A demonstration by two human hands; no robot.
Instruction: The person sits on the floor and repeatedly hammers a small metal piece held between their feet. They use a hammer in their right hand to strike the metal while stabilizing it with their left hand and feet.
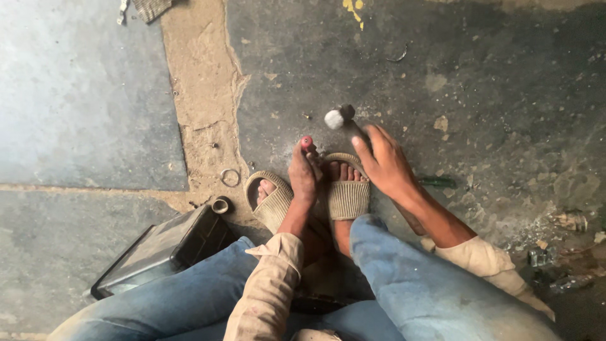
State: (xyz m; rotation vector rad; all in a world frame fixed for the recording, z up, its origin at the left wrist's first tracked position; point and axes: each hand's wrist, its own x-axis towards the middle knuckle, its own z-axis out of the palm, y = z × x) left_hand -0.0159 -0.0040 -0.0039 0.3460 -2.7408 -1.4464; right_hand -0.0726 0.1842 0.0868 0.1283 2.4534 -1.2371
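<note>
Two hands are at work low over the floor [492, 95], just ahead of the person's sandalled feet. The left hand [303, 173] has its grip pinched on a small red-tipped rod [307, 141], held roughly upright with the tip showing just above the fingers. The right hand [385, 165] has its grip closed round the handle of a hammer [339, 117], whose worn, pale head sits just beyond and slightly right of the left grip, raised a little above the rod's tip and not touching it.

Judging by this, the striking is under way rather than finished: the rod stands in place, and what it bears on below the left grip is hidden. Left of that grip lie a metal ring [230, 177], a short sleeve [221, 204] and a dark tray [165, 247].
</note>
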